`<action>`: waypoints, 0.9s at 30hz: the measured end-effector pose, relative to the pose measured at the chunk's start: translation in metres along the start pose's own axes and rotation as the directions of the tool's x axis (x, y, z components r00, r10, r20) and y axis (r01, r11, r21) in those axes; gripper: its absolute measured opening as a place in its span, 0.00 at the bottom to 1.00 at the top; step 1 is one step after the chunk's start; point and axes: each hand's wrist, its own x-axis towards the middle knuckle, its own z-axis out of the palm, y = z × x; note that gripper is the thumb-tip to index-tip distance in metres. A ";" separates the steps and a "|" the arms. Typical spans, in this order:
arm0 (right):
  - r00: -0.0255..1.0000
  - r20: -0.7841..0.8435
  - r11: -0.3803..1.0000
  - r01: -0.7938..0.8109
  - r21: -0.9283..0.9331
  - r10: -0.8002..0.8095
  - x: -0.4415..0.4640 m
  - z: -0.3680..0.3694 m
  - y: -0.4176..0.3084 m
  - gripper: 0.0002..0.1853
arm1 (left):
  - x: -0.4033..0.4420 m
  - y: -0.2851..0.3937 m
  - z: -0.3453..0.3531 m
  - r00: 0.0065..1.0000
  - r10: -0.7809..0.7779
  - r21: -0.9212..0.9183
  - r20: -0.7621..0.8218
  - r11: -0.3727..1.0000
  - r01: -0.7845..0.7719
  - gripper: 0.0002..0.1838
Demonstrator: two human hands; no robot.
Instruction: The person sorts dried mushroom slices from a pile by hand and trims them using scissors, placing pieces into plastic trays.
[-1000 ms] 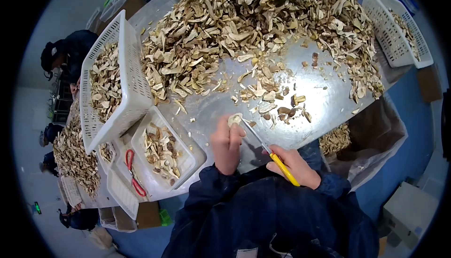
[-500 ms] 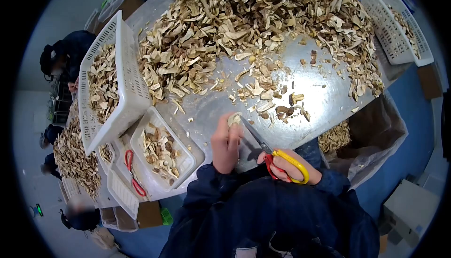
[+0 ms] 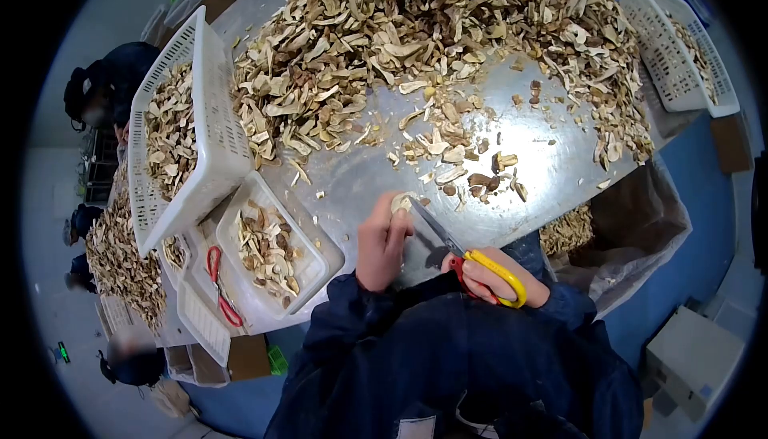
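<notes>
A pale slice (image 3: 404, 201) of what looks like dried mushroom sits at the fingertips of a person's left hand (image 3: 381, 241), pinched between thumb and curled fingers, its upper part showing at their tips above the table (image 3: 340, 179). The blade end of a pair of scissors (image 3: 436, 225) reaches the slice from the lower right, just beside the fingertips; whether metal and slice touch, one cannot tell. The fingers of the right hand (image 3: 492, 277) wrap the scissors' red and yellow handles, well clear of the slice. Both arms come from a dark blue jacket (image 3: 448, 359).

Just beyond the hands, brown and cream bits (image 3: 480, 183) lie scattered over the metal surface, and behind them rises a broad heap of slices (image 3: 344, 55). To the left of the left hand, a white tray (image 3: 314, 261) holds more pieces, with red-handled scissors (image 3: 214, 263) lying beside it. A white slotted basket (image 3: 220, 147) filled with slices stands tilted near the heap, and another basket (image 3: 660, 63) sits at the far right. Below the table's right edge, a plastic-lined box (image 3: 604, 283) contains pale pieces. At far left, a co-worker (image 3: 128, 75) in dark clothing leans forward.
</notes>
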 end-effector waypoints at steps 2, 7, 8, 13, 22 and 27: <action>0.977 -0.201 0.949 0.011 -0.314 -0.077 -0.004 0.014 -0.015 0.14 | 0.003 -0.005 -0.003 0.997 0.074 0.084 0.013 0.994 -0.074 0.13; 0.959 -0.152 0.748 0.082 -0.658 -0.238 0.002 -0.001 0.000 0.14 | 0.004 -0.005 -0.011 0.989 0.037 0.098 0.141 0.994 -0.051 0.14; 0.960 -0.115 0.770 0.129 -0.625 -0.254 0.001 -0.004 -0.002 0.14 | 0.004 -0.003 -0.013 0.985 0.014 0.047 0.171 0.999 -0.022 0.14; 0.998 -0.042 0.915 0.033 -0.402 -0.054 -0.011 -0.010 -0.026 0.13 | 0.005 0.002 -0.022 0.954 -0.044 -0.104 0.297 0.992 0.078 0.14; 0.994 -0.105 0.917 -0.023 -0.397 -0.021 -0.013 -0.004 -0.017 0.15 | -0.001 0.000 0.007 0.994 0.061 0.157 0.087 0.985 -0.074 0.13; 0.973 0.016 0.729 0.184 -0.659 -0.231 -0.012 -0.025 -0.001 0.17 | -0.001 -0.002 -0.010 0.952 -0.005 -0.063 0.307 0.998 0.026 0.13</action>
